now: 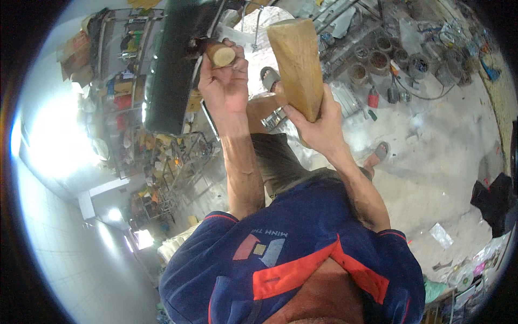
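In the head view, my left hand (224,86) is closed around a short round wooden piece (223,55) with a pale end face and a darker far end, beside a long dark green panel (170,65) with a glossy edge. My right hand (324,121) grips the lower end of a thick, pale wedge-shaped wooden block (295,59), held upward to the right of the round piece. Behind the block is a white sheet-like surface (248,24). What the far end of the round piece touches is hard to make out.
Several dirty cans (379,62), a red bottle (372,97) and metal rods lie on the pale floor (426,162) at upper right. A ribbed metal piece (348,102) is behind my right hand. Crowded shelving (124,65) stands at left. A black cloth (488,205) is at far right.
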`<state>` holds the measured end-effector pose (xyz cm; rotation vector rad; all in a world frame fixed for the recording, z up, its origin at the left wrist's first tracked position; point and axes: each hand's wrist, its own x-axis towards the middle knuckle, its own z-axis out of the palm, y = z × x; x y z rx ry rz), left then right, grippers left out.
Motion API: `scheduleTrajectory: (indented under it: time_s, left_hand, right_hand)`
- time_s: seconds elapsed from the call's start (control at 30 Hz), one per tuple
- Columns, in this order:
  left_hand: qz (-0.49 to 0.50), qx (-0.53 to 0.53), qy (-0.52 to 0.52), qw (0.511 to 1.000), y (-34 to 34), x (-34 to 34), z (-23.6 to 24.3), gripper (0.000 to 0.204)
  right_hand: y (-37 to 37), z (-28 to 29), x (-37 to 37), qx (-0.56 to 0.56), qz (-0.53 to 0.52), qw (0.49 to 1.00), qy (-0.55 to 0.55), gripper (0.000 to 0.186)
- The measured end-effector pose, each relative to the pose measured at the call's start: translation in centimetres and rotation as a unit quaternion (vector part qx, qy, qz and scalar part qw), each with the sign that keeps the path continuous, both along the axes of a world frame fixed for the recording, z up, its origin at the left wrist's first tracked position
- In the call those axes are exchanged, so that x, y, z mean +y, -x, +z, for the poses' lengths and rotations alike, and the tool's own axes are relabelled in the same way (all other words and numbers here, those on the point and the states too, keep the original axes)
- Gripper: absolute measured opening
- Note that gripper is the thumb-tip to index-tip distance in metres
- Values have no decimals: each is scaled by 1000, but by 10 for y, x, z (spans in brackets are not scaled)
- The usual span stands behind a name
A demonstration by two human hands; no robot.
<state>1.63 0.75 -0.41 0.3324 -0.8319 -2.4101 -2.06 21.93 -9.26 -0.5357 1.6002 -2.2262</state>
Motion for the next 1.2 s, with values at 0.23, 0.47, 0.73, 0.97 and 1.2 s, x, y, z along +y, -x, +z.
scheduleTrajectory:
  time_s: [0.23, 0.47, 0.73, 0.97, 1.2]
  left_hand:
    - [15, 9, -28, 999, 13, 17, 6, 43]
    - [97, -17, -8, 995, 19, 3, 0, 31]
    - [63, 20, -23, 998, 17, -23, -6, 35]
    - [63, -26, -36, 997, 22, -22, -1, 38]
    - [9, -3, -99, 995, 16, -39, 0, 41]
  right_hand:
    - [-2, 14, 11, -1, 41, 999, 12, 53]
    - [-1, 18, 22, 19, 35, 999, -14, 50]
    - [-6, 45, 19, 92, 19, 996, 10, 48]
    - [-10, 57, 5, 113, 27, 993, -3, 48]
    - [-12, 61, -23, 134, -40, 988, 60, 54]
